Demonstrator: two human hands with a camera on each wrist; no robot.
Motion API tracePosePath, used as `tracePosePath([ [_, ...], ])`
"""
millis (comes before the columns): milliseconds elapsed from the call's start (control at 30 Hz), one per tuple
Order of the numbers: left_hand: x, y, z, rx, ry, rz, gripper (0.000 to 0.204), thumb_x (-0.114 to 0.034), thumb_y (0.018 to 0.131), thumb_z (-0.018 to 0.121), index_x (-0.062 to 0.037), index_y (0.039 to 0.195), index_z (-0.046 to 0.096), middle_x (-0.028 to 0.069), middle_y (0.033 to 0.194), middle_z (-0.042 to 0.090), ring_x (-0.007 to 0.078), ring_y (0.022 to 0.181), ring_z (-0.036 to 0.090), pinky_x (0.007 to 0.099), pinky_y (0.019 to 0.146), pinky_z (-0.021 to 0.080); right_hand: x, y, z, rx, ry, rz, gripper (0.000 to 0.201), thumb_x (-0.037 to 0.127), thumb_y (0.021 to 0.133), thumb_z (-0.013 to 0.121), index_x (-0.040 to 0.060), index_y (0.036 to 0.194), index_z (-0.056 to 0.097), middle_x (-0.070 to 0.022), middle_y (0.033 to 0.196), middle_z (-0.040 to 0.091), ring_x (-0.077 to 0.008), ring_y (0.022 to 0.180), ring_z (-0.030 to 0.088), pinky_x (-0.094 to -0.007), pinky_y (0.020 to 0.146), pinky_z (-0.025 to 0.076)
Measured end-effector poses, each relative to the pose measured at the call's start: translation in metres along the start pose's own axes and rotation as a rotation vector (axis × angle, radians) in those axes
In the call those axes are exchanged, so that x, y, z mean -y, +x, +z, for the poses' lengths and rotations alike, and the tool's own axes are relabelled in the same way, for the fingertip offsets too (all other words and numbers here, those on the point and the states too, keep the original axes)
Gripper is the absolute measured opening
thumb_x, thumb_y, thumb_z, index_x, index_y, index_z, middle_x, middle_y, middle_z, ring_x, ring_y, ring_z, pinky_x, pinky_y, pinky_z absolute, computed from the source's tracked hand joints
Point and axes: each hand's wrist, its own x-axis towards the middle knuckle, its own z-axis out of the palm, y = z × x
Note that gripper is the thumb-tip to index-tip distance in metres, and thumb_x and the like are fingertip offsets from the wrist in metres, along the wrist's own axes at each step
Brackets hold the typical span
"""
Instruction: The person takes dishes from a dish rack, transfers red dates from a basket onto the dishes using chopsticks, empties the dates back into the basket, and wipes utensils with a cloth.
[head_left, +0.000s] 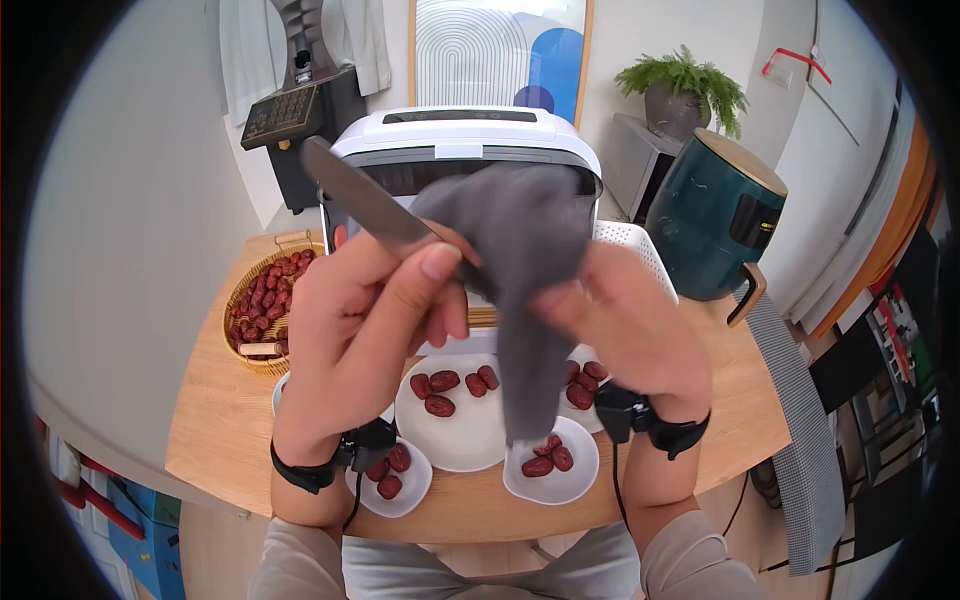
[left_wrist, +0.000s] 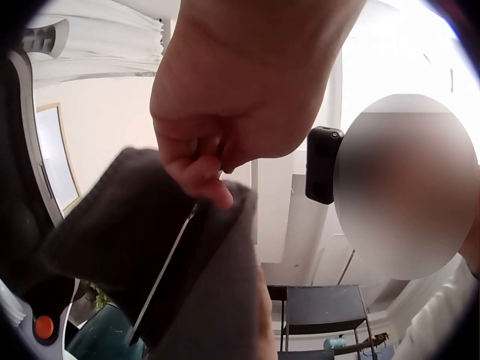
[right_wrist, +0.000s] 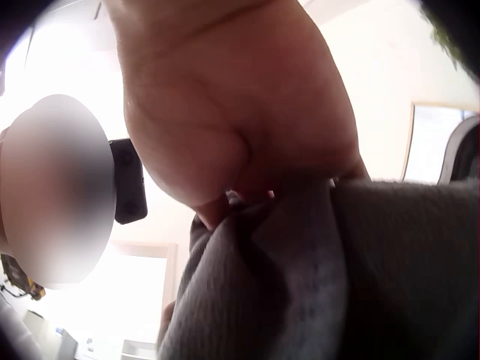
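Note:
My left hand (head_left: 370, 320) grips a knife (head_left: 362, 195), its thumb pressed along the metal. The broad blade points up and to the left above the table, and its handle is mostly hidden. Seen from the left wrist, the knife (left_wrist: 161, 277) is a thin bright line against the cloth. Bunched in my right hand (head_left: 635, 325) is a dark grey cloth (head_left: 530, 250), beside the knife's lower end, with one flap hanging down over a plate. The right wrist view shows the cloth (right_wrist: 292, 262) gathered under the fingers.
Below the hands, red dates (head_left: 440, 405) lie on a white plate (head_left: 450, 445) and in small white dishes (head_left: 575, 490). A wicker basket (head_left: 250, 352) of dates stands left. Behind are a white appliance (head_left: 460, 125) and, at right, a green air fryer (head_left: 700, 220).

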Motion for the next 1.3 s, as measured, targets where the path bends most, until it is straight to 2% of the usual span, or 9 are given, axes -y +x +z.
tracePosePath([
  [33, 0.008, 0.002, -0.005, 0.036, 0.045, 0.112, 0.02, -0.011, 0.102, 0.048, 0.003, 0.104, 0.061, 0.0034, 0.067, 0.06, 0.0052, 0.052, 0.05, 0.019, 0.045, 0.035, -0.004, 0.008, 0.016, -0.003, 0.027, -0.268, 0.023, 0.016, 0.092, 0.058, -0.0033, 0.106, 0.056, -0.0218, 0.09, 0.065, -0.04, 0.086, 0.063, -0.0402, 0.074, 0.049],
  [167, 0.003, 0.002, -0.002, -0.123, -0.071, -0.016, 0.02, -0.012, 0.102, 0.048, 0.0034, 0.1, 0.06, 0.0041, 0.068, 0.06, 0.0054, 0.053, 0.05, 0.0191, 0.045, 0.036, -0.007, 0.017, 0.041, -0.139, 0.168, -0.148, 0.019, 0.011, 0.089, 0.061, -0.0019, 0.103, 0.058, -0.02, 0.082, 0.063, -0.0394, 0.076, 0.063, -0.0408, 0.066, 0.048],
  [367, 0.002, -0.003, -0.002, -0.159, 0.006, 0.113, 0.023, -0.013, 0.101, 0.049, 0.0048, 0.093, 0.061, 0.0096, 0.068, 0.062, 0.0077, 0.052, 0.05, 0.0194, 0.046, 0.038, -0.007, 0.013, 0.035, -0.284, -0.086, -0.439, 0.009, 0.006, 0.085, 0.063, 0.0, 0.092, 0.062, -0.0169, 0.075, 0.061, -0.0363, 0.066, 0.061, -0.0391, 0.057, 0.046],
  [667, -0.004, 0.004, -0.027, -0.299, -0.035, 0.163, 0.04, -0.024, 0.104, 0.042, 0.0072, 0.091, 0.063, 0.0166, 0.07, 0.066, 0.0115, 0.05, 0.051, 0.0208, 0.044, 0.039, -0.017, -0.007, -0.023, -0.4, -0.369, -0.361, 0.01, 0.007, 0.08, 0.066, 0.0017, 0.089, 0.068, -0.0154, 0.066, 0.059, -0.0282, 0.054, 0.058, -0.0328, 0.05, 0.044],
  [800, -0.019, 0.013, -0.07, -0.525, 0.248, 0.312, 0.033, -0.019, 0.103, 0.046, 0.0046, 0.089, 0.063, 0.0096, 0.064, 0.06, 0.0092, 0.05, 0.05, 0.0202, 0.044, 0.038, -0.042, -0.03, -0.08, -1.006, -0.444, 0.029, 0.019, 0.017, 0.092, 0.064, -0.0011, 0.091, 0.069, -0.0025, 0.072, 0.066, -0.0059, 0.062, 0.054, -0.0242, 0.057, 0.044],
  [900, -0.011, 0.007, -0.057, -0.211, 0.549, -0.018, 0.02, -0.015, 0.098, 0.056, 0.0004, 0.087, 0.064, 0.002, 0.061, 0.06, 0.0055, 0.048, 0.046, 0.0212, 0.045, 0.037, -0.034, -0.036, -0.086, -1.196, -0.106, -0.283, 0.03, 0.027, 0.095, 0.065, -0.0027, 0.093, 0.069, 0.0021, 0.078, 0.066, -0.0015, 0.064, 0.051, -0.0175, 0.057, 0.04],
  [1033, 0.025, 0.018, -0.038, 0.01, 0.757, -0.028, 0.028, -0.012, 0.094, 0.06, 0.0037, 0.072, 0.053, 0.0084, 0.051, 0.052, 0.0117, 0.044, 0.046, 0.0267, 0.045, 0.037, -0.019, -0.039, -0.067, -1.096, -0.239, -0.284, 0.027, 0.024, 0.093, 0.068, -0.0034, 0.096, 0.069, 0.005, 0.072, 0.06, -0.0004, 0.063, 0.046, -0.0156, 0.055, 0.034],
  [1100, 0.031, 0.022, -0.035, 0.223, 0.961, -0.069, 0.029, -0.011, 0.093, 0.06, 0.0044, 0.07, 0.05, 0.0164, 0.053, 0.053, 0.0249, 0.044, 0.048, 0.0319, 0.046, 0.04, -0.013, -0.037, -0.062, -1.08, -0.21, -0.282, 0.028, 0.023, 0.093, 0.069, -0.0041, 0.096, 0.068, 0.0052, 0.07, 0.059, -0.0001, 0.062, 0.045, -0.0156, 0.055, 0.034],
  [1300, 0.078, 0.024, -0.043, 0.386, 0.943, -0.173, 0.016, -0.01, 0.089, 0.06, 0.0057, 0.085, 0.064, 0.021, 0.057, 0.055, 0.0354, 0.05, 0.054, 0.0388, 0.052, 0.045, -0.015, -0.043, -0.071, -1.068, -0.23, -0.125, 0.03, 0.024, 0.092, 0.068, -0.0058, 0.097, 0.068, 0.0023, 0.073, 0.061, -0.0008, 0.065, 0.048, -0.016, 0.058, 0.037],
])
